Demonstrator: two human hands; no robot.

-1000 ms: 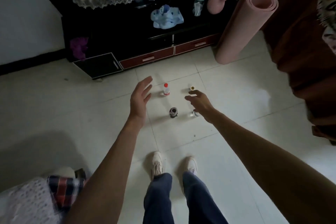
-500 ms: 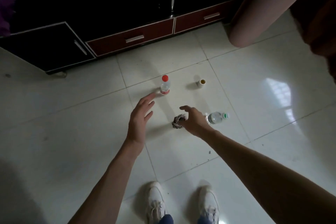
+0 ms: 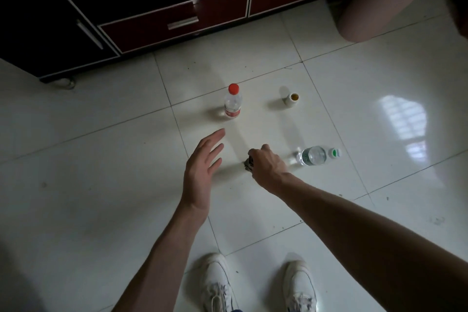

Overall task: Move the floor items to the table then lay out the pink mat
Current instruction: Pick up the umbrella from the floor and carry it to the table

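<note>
Vs. earlier frames: view dropped closer to floor; right hand (image 3: 266, 163) now down on small dark object (image 3: 249, 165), prev. only reaching above the items; left hand (image 3: 202, 172) lowered alongside.

Right hand: fingers curled over the dark obj., apparently closing on it from above; obj. mostly hidden, type not identifiable, lift-off not evident. Left hand: fingers extended, slightly spread, holding nothing, hovering just left of the dark obj., near but apart from red-capped bottle (image 3: 232, 104).

Floor items, all on white tile floor (image 3: 101, 172): red-capped bottle upright, beyond left hand; small white cup (image 3: 291, 99) upright, contents yellowish, right of that bottle; green-capped clear bottle (image 3: 316, 155) lying on its side, just right of right hand; dark obj. under right hand.

Rolled pink mat (image 3: 374, 0) standing at upper right, beside dark cabinet w/ red drawers (image 3: 174, 25), not unrolled.

Progress (judged): very early. No item visibly off the floor; table not in view. Left: carry all four items to table, then fetch and unroll mat. White shoes (image 3: 217, 284) at bottom edge mark standing position.
</note>
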